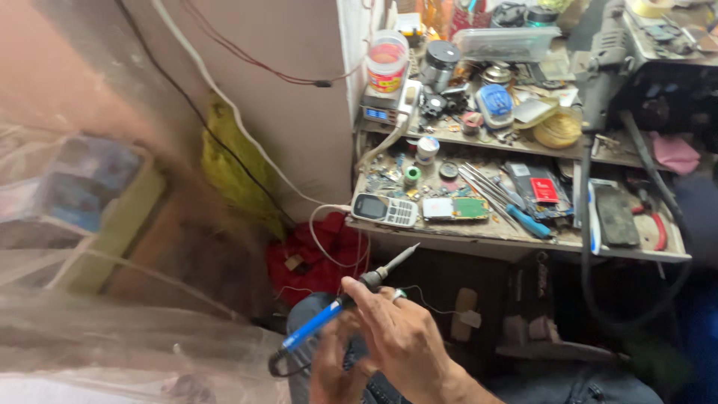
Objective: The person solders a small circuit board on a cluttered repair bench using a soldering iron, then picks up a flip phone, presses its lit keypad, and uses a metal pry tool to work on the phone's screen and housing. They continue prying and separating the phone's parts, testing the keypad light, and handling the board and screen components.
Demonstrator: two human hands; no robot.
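Observation:
My right hand (404, 340) grips a soldering iron (351, 295) with a blue handle and black collar, its metal tip pointing up and right toward the bench edge. My left hand (333, 370) is blurred just below it, near the handle's lower end and its cord; whether it holds anything is unclear. On the bench above lie a small keypad phone (384, 210) and a green circuit board (456, 208).
The cluttered wooden workbench (523, 239) holds tweezers, a blue-handled screwdriver (529, 221), solder reels, a plastic cup (387, 61), a dark phone (615, 215) and red pliers. White and black cables hang down the wall at left. Red cloth (318, 258) lies under the bench.

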